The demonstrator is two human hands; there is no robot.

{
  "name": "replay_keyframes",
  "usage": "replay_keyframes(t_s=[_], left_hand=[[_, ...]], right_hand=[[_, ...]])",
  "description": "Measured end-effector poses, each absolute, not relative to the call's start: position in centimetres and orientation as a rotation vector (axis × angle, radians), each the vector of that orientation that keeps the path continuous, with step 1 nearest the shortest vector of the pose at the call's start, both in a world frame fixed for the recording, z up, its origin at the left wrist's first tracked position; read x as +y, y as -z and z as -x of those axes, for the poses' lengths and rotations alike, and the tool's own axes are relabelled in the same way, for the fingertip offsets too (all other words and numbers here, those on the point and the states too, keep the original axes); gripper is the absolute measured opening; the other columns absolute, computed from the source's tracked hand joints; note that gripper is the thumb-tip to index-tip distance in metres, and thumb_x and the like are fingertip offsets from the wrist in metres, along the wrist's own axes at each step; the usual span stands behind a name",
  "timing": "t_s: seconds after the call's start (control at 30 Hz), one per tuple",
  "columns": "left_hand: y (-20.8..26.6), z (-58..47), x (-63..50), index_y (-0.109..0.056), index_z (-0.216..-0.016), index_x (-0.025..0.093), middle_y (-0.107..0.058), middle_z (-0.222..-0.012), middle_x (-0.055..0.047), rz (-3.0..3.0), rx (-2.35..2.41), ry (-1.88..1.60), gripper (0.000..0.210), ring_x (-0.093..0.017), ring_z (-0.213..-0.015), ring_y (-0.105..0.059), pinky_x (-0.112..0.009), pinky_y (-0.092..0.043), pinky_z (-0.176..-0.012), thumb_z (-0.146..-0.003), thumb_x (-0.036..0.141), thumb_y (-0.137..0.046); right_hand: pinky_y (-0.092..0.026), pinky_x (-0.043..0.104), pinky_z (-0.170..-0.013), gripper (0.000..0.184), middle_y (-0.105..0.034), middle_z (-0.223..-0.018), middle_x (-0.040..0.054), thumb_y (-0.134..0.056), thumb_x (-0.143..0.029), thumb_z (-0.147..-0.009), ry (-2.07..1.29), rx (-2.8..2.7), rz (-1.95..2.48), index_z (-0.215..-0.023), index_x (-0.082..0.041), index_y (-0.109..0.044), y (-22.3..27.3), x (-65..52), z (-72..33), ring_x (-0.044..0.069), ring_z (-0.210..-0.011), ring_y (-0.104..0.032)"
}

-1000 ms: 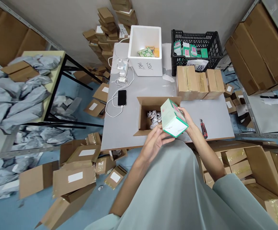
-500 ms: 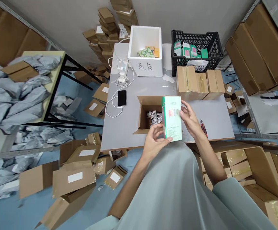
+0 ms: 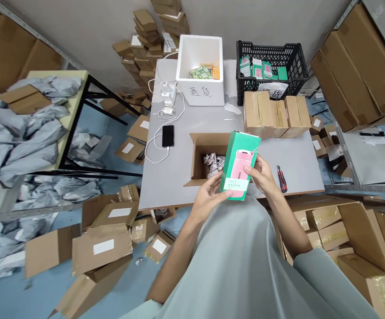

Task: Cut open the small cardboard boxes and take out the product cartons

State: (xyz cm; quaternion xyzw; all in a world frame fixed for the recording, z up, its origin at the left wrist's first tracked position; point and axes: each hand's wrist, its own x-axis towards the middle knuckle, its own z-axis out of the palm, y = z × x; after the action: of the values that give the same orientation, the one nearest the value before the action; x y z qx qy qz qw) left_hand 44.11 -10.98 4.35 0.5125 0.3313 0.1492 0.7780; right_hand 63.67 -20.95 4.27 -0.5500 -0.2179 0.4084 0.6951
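A green product box (image 3: 240, 164) with a pink device printed on its face is held up, tilted, in front of the table edge. My left hand (image 3: 208, 195) grips its lower left side, thumb across the bottom of the face. My right hand (image 3: 262, 175) is closed on its right edge, thumb resting on the printed picture. Behind it stands an opened cardboard carton (image 3: 199, 164) with crumpled paper (image 3: 214, 163) inside; the green box hides the carton's right part. A red and black utility knife (image 3: 281, 179) lies on the table to the right of my right hand.
On the grey table (image 3: 185, 195) are a white foam box (image 3: 200, 94), a black crate (image 3: 272, 48) with green boxes, several closed cartons (image 3: 262, 115) and a phone (image 3: 168, 136) on a cable. Opened cartons (image 3: 102, 246) litter the floor at left; a large carton (image 3: 355, 221) stands at right.
The green box has been turned in my hands from its pale printed side to the green face with the pink device. My right thumb has shifted onto that face.
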Motion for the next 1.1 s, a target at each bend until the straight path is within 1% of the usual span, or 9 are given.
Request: replay_keyframes(t_s=[0.1,0.17,0.3,0.43,0.63,0.73,0.83,0.93,1.1], left_hand=[[-3.7,-44.5,-11.3,-0.074,-0.135,0.021,-0.077,-0.141,-0.015,-1.133,0.803,-0.382,0.078,-0.035,-0.136,-0.07,-0.042,-0.064,-0.102,-0.068,0.048,-0.105],[-3.5,-44.8,-12.0,-0.073,-0.134,0.023,-0.077,-0.136,-0.012,-1.264,0.927,-0.51,0.074,-0.031,-0.127,-0.073,-0.039,-0.064,-0.097,-0.071,0.046,-0.103],[-3.4,-44.6,-12.5,-0.069,-0.137,0.026,-0.07,-0.142,-0.012,-1.544,1.047,-0.705,0.071,-0.029,-0.129,-0.069,-0.036,-0.062,-0.097,-0.076,0.044,-0.101],[-2.8,-43.4,-11.2,-0.068,-0.125,0.025,-0.067,-0.151,-0.015,-1.342,0.885,-0.568,0.058,-0.033,-0.142,-0.065,-0.036,-0.064,-0.095,-0.082,0.053,-0.094],[-2.4,-42.8,-9.7,-0.063,-0.146,0.025,-0.074,-0.143,-0.014,-1.277,0.9,-0.5,0.089,-0.032,-0.131,-0.072,-0.041,-0.066,-0.099,-0.07,0.045,-0.103],[-2.9,-43.0,-9.7,-0.067,-0.147,0.026,-0.071,-0.149,-0.014,-1.602,0.966,-0.655,0.076,-0.034,-0.136,-0.07,-0.046,-0.065,-0.104,-0.078,0.036,-0.096],[-2.9,-43.0,-9.4,-0.073,-0.14,0.027,-0.073,-0.147,-0.014,-1.883,0.906,-0.815,0.061,-0.039,-0.144,-0.065,-0.056,-0.057,-0.12,-0.082,0.027,-0.09],[-2.1,-42.8,-9.0,-0.077,-0.127,0.028,-0.077,-0.141,-0.014,-1.978,0.856,-0.858,0.044,-0.041,-0.148,-0.063,-0.063,-0.045,-0.131,-0.085,0.026,-0.088],[-1.8,-43.1,-8.6,-0.079,-0.12,0.029,-0.079,-0.134,-0.013,-1.972,0.853,-0.871,0.037,-0.041,-0.143,-0.066,-0.066,-0.044,-0.131,-0.084,0.028,-0.089]], right_hand=[[-0.06,0.047,-0.118,0.071,-0.075,-0.147,0.0085,-0.096,-0.059,-0.081,-0.904,-0.504,1.253,-0.141,-0.03,-0.073,-4.5,-20.7,-63.4,0.033,-0.139,-0.068],[-0.064,0.044,-0.112,0.086,-0.07,-0.155,0.0083,-0.098,-0.057,-0.08,-0.861,-0.495,1.297,-0.156,-0.033,-0.063,-4.7,-20.4,-63.1,0.031,-0.135,-0.07],[-0.067,0.043,-0.102,0.112,-0.071,-0.148,0.0101,-0.102,-0.055,-0.076,-0.843,-0.46,1.341,-0.172,-0.037,-0.047,-4.6,-19.6,-62.7,0.03,-0.125,-0.075],[-0.062,0.048,-0.114,0.096,-0.077,-0.14,0.009,-0.099,-0.057,-0.076,-0.892,-0.422,1.257,-0.161,-0.034,-0.059,-3.4,-19.2,-63.2,0.031,-0.13,-0.073],[-0.059,0.042,-0.114,0.063,-0.079,-0.136,0.0053,-0.098,-0.054,-0.074,-0.959,-0.409,1.15,-0.128,-0.033,-0.073,-2.5,-19.2,-64.0,0.029,-0.132,-0.07],[-0.061,0.038,-0.104,0.066,-0.076,-0.14,0.0038,-0.093,-0.064,-0.079,-0.93,-0.365,1.164,-0.135,-0.036,-0.072,-2.8,-19.4,-64.5,0.027,-0.129,-0.07],[-0.061,0.036,-0.096,0.072,-0.073,-0.146,0.0033,-0.084,-0.074,-0.083,-0.896,-0.309,1.189,-0.145,-0.04,-0.068,-2.6,-19.9,-65.0,0.026,-0.127,-0.07],[-0.06,0.038,-0.099,0.077,-0.074,-0.147,0.0049,-0.087,-0.071,-0.081,-0.9,-0.311,1.196,-0.147,-0.038,-0.067,-1.9,-20.6,-65.2,0.028,-0.128,-0.069],[-0.059,0.044,-0.11,0.081,-0.074,-0.148,0.0077,-0.089,-0.071,-0.081,-0.931,-0.364,1.197,-0.151,-0.037,-0.067,-1.3,-21.7,-65.4,0.032,-0.135,-0.069]])
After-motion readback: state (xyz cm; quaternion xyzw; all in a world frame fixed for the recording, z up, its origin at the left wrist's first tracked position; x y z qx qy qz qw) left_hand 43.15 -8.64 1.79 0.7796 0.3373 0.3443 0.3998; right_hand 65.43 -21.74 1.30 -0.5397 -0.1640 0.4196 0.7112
